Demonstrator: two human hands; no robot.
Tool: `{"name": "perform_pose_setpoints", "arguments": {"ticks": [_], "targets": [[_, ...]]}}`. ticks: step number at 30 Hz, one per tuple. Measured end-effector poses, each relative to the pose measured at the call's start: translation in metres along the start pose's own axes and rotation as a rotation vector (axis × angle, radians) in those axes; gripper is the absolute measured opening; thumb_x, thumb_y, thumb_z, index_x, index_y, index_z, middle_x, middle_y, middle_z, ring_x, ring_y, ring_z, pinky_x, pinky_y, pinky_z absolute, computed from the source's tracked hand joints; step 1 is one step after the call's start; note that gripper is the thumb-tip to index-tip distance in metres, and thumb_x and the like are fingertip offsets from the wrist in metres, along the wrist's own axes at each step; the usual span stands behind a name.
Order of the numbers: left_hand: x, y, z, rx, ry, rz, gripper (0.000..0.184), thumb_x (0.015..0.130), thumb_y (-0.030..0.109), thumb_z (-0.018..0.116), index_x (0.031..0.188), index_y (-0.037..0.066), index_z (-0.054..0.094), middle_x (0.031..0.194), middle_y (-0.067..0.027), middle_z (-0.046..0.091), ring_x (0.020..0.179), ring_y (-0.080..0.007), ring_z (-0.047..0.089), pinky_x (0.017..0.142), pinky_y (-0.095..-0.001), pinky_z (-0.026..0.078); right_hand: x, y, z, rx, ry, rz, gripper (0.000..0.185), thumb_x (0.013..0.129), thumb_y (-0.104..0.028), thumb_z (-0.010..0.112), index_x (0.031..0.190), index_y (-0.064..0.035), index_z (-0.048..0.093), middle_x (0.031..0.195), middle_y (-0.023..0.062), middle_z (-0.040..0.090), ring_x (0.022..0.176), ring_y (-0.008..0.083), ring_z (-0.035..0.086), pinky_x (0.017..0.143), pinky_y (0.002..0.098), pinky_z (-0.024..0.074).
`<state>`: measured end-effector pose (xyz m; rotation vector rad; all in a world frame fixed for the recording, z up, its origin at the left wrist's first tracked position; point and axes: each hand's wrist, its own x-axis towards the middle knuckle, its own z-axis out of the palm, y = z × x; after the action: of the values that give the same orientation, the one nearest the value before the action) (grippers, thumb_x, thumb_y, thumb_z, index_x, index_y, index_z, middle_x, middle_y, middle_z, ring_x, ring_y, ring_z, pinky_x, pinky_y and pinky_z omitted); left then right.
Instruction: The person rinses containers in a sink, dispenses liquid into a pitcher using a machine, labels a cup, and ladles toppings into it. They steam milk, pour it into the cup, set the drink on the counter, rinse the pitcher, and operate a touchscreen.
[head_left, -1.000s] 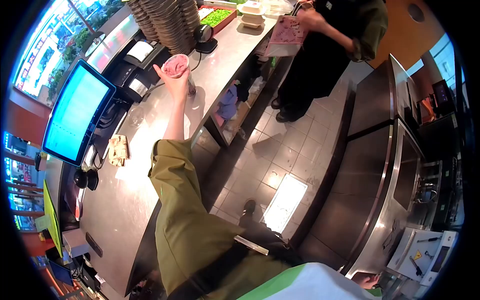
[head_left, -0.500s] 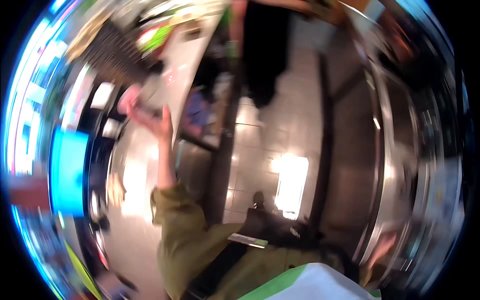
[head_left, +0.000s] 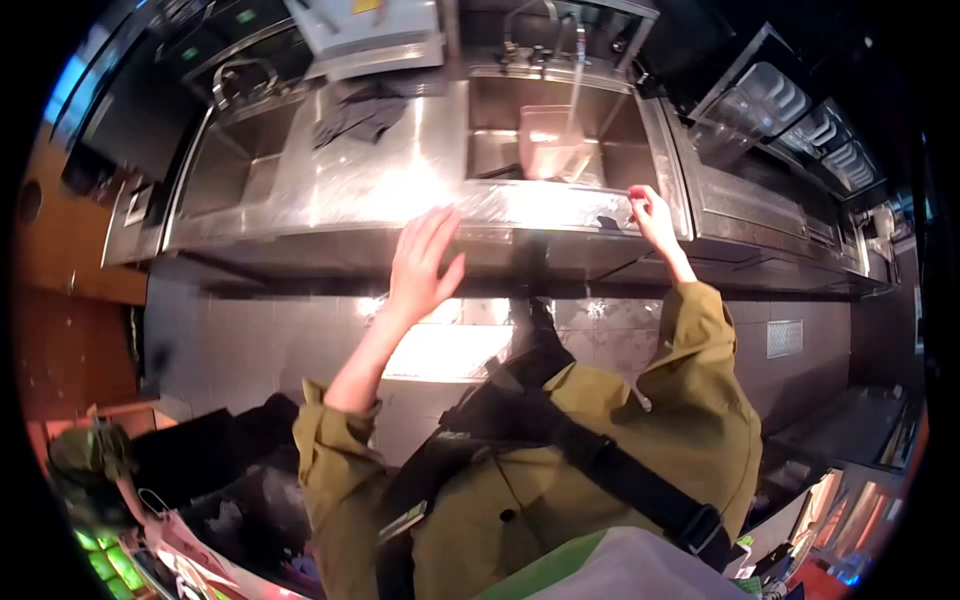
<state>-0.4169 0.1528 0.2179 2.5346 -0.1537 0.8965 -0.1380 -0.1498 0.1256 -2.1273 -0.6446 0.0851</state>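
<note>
My left hand [head_left: 422, 265] is in front of the steel counter [head_left: 375, 190], fingers spread, with nothing in it. On the right, my right hand [head_left: 652, 215] is near the front rim of the sink, its fingers curled together; whether they hold anything is too small to tell. Between and beyond my hands is a steel sink [head_left: 490, 140] with a clear, pinkish container [head_left: 550, 140] inside. A stream of water [head_left: 577, 85] runs from the faucet into or beside the container. A dark cloth [head_left: 365, 115] lies crumpled on the counter, left of the sink.
A second sink [head_left: 235, 165] is at the left. A white tray-like appliance [head_left: 370, 40] stands behind the cloth. Clear containers [head_left: 770, 95] sit in a rack at the upper right. Another person's arm and sleeve [head_left: 95, 460] show at the lower left. The floor has wet patches.
The view has turned from the front counter to the sinks. The pink cup that my left hand held is out of view, and that hand is now empty. Both hands now reach forward.
</note>
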Motion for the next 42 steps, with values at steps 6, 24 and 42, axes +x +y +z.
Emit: {"name": "perform_pose_setpoints", "arguments": {"ticks": [6, 24, 42], "targets": [[0.225, -0.083, 0.258, -1.219, -0.169, -0.957, 0.028, 0.090, 0.021, 0.041, 0.106, -0.001, 0.049, 0.098, -0.0107, 0.057, 0.087, -0.0171, 0.057, 0.074, -0.0274, 0.047, 0.105, 0.075, -0.040, 0.216, 0.071, 0.089, 0.019, 0.084, -0.008, 0.047, 0.101, -0.0005, 0.051, 0.079, 0.0063, 0.059, 0.059, 0.0116, 0.054, 0.056, 0.0217, 0.0446], [0.209, -0.170, 0.416, -0.823, 0.561, -1.348, 0.023, 0.081, 0.015, 0.051, 0.102, 0.005, 0.054, 0.087, -0.0050, 0.058, 0.077, -0.0128, 0.055, 0.064, -0.0238, 0.044, 0.289, 0.131, 0.094, 1.342, -0.614, 0.693, 0.023, 0.083, -0.019, 0.051, 0.097, 0.0001, 0.052, 0.094, 0.0105, 0.055, 0.093, 0.0217, 0.054, 0.082, 0.0335, 0.0442], [0.016, -0.211, 0.516, 0.161, -0.541, -0.786, 0.029, 0.076, 0.036, 0.052, 0.090, 0.011, 0.057, 0.079, -0.0118, 0.057, 0.080, -0.0288, 0.055, 0.074, -0.0439, 0.039, 0.200, 0.185, 0.179, 0.100, -0.447, 0.680, 0.057, 0.082, -0.011, 0.047, 0.127, 0.0081, 0.017, 0.092, 0.0208, 0.058, 0.086, 0.0233, 0.057, 0.074, 0.0289, 0.0440]]}}
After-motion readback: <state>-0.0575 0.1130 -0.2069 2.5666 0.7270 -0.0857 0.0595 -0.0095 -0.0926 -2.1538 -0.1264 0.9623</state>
